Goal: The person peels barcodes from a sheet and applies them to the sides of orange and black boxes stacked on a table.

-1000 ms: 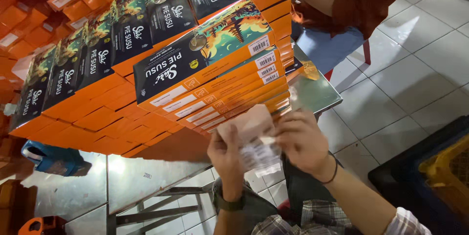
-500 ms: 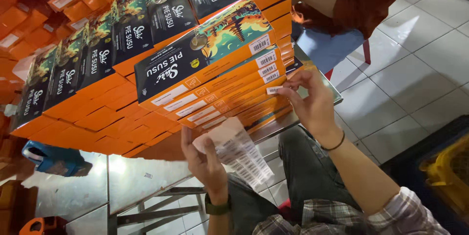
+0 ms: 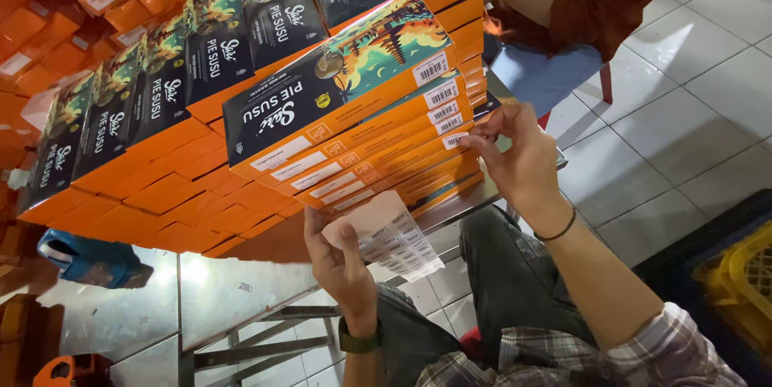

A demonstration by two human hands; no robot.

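White label sheet (image 3: 390, 236) pinched in left hand (image 3: 342, 262), long axis slanting down-right; right hand (image 3: 515, 158) fingertips press sticker (image 3: 454, 141) onto orange box (image 3: 378, 163).

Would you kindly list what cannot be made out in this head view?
- Sticker sheet: its small labels are too small to tell apart.
- Left hand: palm hidden behind the sheet.
- Right hand: fingertip contact on the box stack hides the label pressed there.
- Seated person: cut off by the top edge.

Box stack (image 3: 354, 137) walls off the front; open tiled floor (image 3: 683, 129) lies rightward.
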